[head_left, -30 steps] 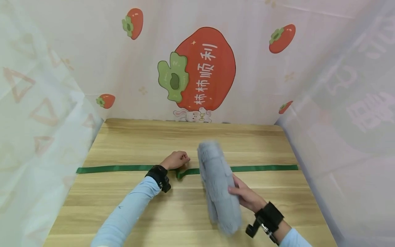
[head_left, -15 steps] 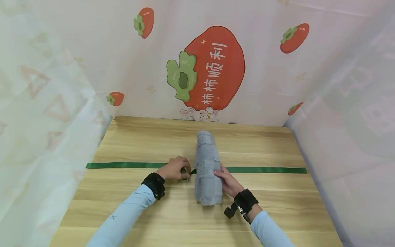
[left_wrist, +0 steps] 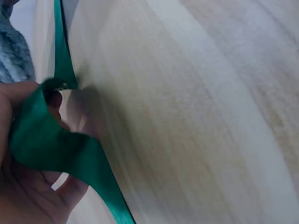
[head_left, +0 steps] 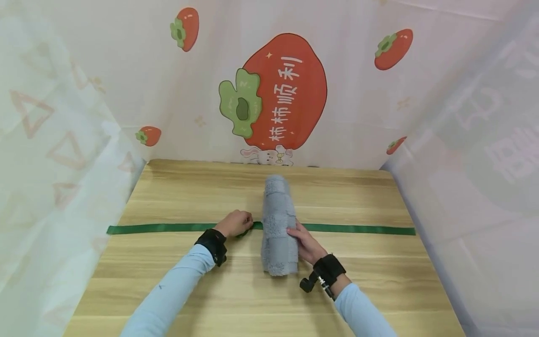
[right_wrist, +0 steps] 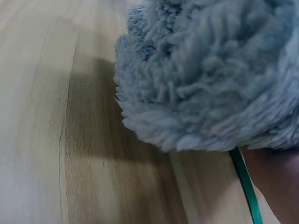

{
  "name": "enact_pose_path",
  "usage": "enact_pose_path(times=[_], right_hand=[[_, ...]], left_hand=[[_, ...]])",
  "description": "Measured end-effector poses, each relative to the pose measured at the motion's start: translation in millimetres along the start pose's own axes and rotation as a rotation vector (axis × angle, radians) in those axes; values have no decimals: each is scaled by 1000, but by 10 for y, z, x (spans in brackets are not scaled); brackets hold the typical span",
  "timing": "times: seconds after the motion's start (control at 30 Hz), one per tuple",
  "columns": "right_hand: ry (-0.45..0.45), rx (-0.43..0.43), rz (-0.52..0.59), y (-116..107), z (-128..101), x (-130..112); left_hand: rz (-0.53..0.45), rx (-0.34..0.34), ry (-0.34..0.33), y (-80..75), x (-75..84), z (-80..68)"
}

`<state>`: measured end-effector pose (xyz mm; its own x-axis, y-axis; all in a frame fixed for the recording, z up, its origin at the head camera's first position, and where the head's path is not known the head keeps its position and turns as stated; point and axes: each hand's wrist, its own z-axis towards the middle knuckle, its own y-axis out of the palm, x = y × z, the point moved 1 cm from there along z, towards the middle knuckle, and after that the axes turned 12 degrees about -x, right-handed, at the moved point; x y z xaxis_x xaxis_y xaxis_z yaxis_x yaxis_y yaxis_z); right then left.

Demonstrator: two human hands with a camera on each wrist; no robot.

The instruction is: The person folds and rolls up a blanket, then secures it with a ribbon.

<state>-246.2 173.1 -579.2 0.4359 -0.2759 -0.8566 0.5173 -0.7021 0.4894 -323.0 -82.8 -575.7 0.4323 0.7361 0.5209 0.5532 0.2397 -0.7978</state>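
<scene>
A rolled grey-blue fluffy towel (head_left: pixel 279 229) stretches front to back across a green ribbon (head_left: pixel 362 229) near the middle of the table. My right hand (head_left: pixel 308 244) grips the roll's right side, thumb on top; its other fingers are hidden behind the towel. Left of the roll, my left hand (head_left: pixel 235 223) pinches the ribbon. In the left wrist view the ribbon (left_wrist: pixel 51 144) loops up over the fingers of that hand (left_wrist: pixel 32 191). The right wrist view shows the end of the towel roll (right_wrist: pixel 205 79) close up, with a strip of ribbon (right_wrist: pixel 247 186) beneath.
The wood-grain table (head_left: pixel 177 290) carries the ribbon from near its left edge to near its right edge. A white curtain with printed red fruit (head_left: pixel 290 93) hangs behind it, and pale curtains (head_left: pixel 476 187) close both sides.
The towel has been set down, turned straighter and moved slightly left, over the ribbon. My right hand has travelled with it. My left hand has stayed near the ribbon and now pinches it.
</scene>
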Motion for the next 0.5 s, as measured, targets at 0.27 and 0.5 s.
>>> enact_pose_path(times=[0.27,0.5], right_hand=[[162,157,8,48,79,135],[224,399,-511,205,45,5]], left_hand=[[17,-3,-51,43,-44,5],[5,14,-84,-6,3,-29]])
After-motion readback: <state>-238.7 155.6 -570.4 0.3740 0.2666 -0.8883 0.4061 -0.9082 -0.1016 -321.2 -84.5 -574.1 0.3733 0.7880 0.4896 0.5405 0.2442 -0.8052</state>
